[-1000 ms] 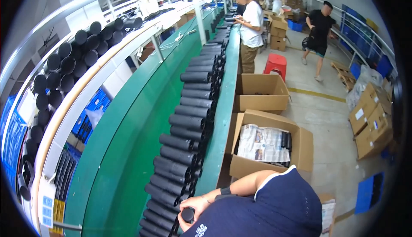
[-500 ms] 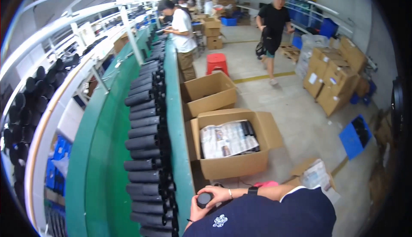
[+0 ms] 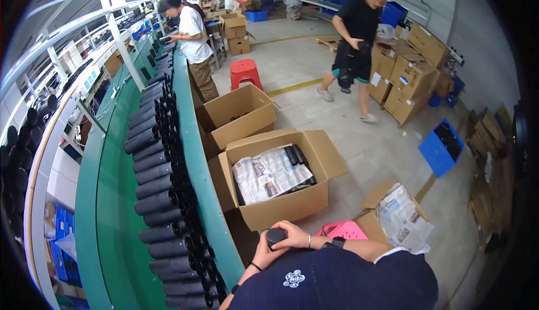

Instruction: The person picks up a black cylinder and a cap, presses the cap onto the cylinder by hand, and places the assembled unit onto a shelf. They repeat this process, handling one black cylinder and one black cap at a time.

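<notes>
Both of my hands are closed around a black cylindrical part (image 3: pixel 275 236), its flat round end facing up. My left hand (image 3: pixel 263 255) wraps its left side, with a dark band at the wrist. From the right, my right hand (image 3: pixel 293 236) grips it with fingers over the top edge. The lower part of the piece is hidden by my fingers. Left of my hands, a long row of black tubes (image 3: pixel 154 193) lies side by side on the green conveyor belt (image 3: pixel 120 242). Just beyond my hands stands an open cardboard box (image 3: pixel 286 206) with newspaper (image 3: pixel 266 175) and black tubes inside.
Another open carton (image 3: pixel 241 127) and a red stool (image 3: pixel 245 73) stand farther along the conveyor's edge. A smaller box with newspaper (image 3: pixel 401 220) and a pink basket (image 3: pixel 345 230) are at my right. A person in black (image 3: pixel 359 35) walks there; one in white (image 3: pixel 193 35) works at the line.
My view has swung right, so the conveyor and boxes sit farther left. The person in black has come nearer. Both hands still hold the black part.
</notes>
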`<move>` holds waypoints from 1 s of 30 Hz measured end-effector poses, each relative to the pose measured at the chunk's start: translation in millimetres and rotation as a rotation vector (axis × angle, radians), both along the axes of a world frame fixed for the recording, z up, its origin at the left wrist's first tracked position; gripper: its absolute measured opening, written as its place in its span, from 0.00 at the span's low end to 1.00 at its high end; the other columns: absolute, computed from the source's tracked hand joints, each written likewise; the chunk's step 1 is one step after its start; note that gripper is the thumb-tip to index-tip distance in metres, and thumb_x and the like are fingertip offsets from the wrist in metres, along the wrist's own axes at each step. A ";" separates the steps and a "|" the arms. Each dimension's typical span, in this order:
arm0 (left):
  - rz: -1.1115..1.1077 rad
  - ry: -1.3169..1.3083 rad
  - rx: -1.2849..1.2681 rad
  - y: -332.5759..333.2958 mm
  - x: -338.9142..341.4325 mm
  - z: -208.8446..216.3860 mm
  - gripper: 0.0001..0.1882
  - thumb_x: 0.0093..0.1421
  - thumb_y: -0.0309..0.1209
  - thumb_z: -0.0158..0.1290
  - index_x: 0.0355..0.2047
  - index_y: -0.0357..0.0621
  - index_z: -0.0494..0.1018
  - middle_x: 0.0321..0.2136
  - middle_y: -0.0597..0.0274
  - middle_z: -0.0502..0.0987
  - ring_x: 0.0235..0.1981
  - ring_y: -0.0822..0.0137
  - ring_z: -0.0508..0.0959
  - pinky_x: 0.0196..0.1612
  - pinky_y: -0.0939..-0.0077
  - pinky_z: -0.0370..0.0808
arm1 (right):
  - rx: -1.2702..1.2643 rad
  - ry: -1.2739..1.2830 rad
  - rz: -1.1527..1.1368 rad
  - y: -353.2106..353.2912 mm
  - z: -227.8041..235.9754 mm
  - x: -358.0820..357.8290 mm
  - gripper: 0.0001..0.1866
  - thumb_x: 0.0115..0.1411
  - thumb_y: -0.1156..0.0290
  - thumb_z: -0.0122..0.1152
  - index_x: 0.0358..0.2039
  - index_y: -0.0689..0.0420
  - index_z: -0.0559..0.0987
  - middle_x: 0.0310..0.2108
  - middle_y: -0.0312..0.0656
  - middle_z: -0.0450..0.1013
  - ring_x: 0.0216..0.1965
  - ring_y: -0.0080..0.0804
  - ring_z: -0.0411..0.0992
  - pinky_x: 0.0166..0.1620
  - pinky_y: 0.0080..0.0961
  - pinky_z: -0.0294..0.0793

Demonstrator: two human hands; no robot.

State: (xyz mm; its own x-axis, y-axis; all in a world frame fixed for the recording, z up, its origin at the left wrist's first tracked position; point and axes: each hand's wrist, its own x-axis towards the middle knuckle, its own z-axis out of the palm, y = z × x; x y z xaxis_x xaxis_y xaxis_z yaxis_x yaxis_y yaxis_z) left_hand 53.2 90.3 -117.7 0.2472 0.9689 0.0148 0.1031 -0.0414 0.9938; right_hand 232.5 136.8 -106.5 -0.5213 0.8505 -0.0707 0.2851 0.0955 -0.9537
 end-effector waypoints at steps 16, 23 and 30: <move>1.062 -0.446 -0.152 -91.0 -57.3 30.1 0.33 0.48 0.27 0.68 0.52 0.41 0.63 0.50 0.58 0.71 0.55 0.67 0.70 0.60 0.69 0.64 | -0.403 0.144 1.189 67.6 29.5 -185.5 0.40 0.47 0.67 0.77 0.59 0.57 0.65 0.51 0.43 0.66 0.51 0.28 0.67 0.43 0.23 0.75; 1.635 -0.188 0.033 -199.0 3.1 38.7 0.40 0.49 0.36 0.68 0.59 0.38 0.60 0.54 0.50 0.69 0.59 0.59 0.68 0.60 0.64 0.66 | -0.227 0.158 1.672 -59.8 29.8 -241.5 0.35 0.43 0.65 0.79 0.52 0.58 0.74 0.47 0.42 0.68 0.50 0.36 0.69 0.52 0.31 0.72; 1.994 -0.257 0.063 -296.6 34.4 9.2 0.34 0.45 0.25 0.68 0.52 0.41 0.64 0.52 0.54 0.69 0.57 0.62 0.70 0.60 0.67 0.66 | -0.093 0.286 1.971 -187.0 21.2 -250.6 0.35 0.45 0.65 0.77 0.54 0.57 0.73 0.46 0.41 0.66 0.48 0.30 0.68 0.37 0.18 0.74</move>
State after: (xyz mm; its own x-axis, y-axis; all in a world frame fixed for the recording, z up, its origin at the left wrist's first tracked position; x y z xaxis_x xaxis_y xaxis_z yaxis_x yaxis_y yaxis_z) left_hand 87.7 -206.3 -108.5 -0.9804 -0.1733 -0.0932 -0.0767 -0.0991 0.9921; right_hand -18.2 -50.2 -85.3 -0.5671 -0.8064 0.1679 -0.2657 -0.0138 -0.9640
